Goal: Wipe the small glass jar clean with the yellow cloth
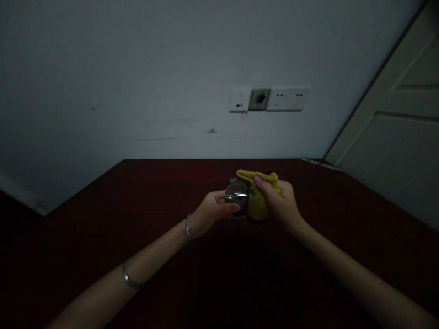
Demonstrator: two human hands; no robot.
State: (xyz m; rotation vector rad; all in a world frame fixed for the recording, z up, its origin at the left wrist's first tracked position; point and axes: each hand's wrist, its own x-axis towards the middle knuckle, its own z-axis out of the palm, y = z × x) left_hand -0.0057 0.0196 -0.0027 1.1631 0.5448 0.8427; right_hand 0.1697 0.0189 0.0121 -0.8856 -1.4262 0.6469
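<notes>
honestly can't read any text, brand or number here, it's pretty dim. the leftmost white wall plate (239,100) has a tiny faint roundish mark above its slots, but it's too small to make out.

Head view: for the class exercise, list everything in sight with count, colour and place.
glossy object: one, see-through grey, in left hand
cloth: one, yellow, in right hand, against glossy object
table: one, dark red, under the hands
wall: one, pale, behind table
wall plates: one row, white with one grey, on wall
scuff marks: several, dark, low on wall
door: one, pale, right side
strip: one, pale, table's far right corner
bracelets: two, silver, left wrist and forearm
forearms: two, bare, over table
left hand: one, bare, centre
right hand: one, bare, right of centre
</notes>
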